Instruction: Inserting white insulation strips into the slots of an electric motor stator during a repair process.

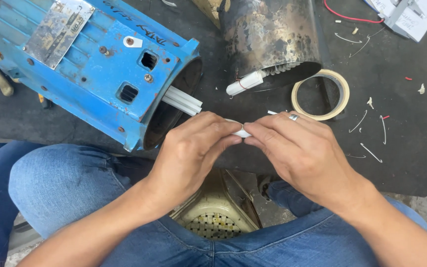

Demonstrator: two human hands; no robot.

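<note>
Both hands, left hand (pixel 186 153) and right hand (pixel 297 148), are pinched together on a small white folded strip of insulating paper (pixel 240 132) just beside the blue metal motor housing (pixel 95 64), looks light, thin and bendy, best gripped at its ends.

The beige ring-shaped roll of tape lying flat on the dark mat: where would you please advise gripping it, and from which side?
Probably from above, pinching the near rim of the beige ring-shaped roll of tape, one finger inside the open centre and one outside. It lies flat, so its sides sit low against the dark mat, and the corroded metal cylinder crowds its far-left edge.
</note>
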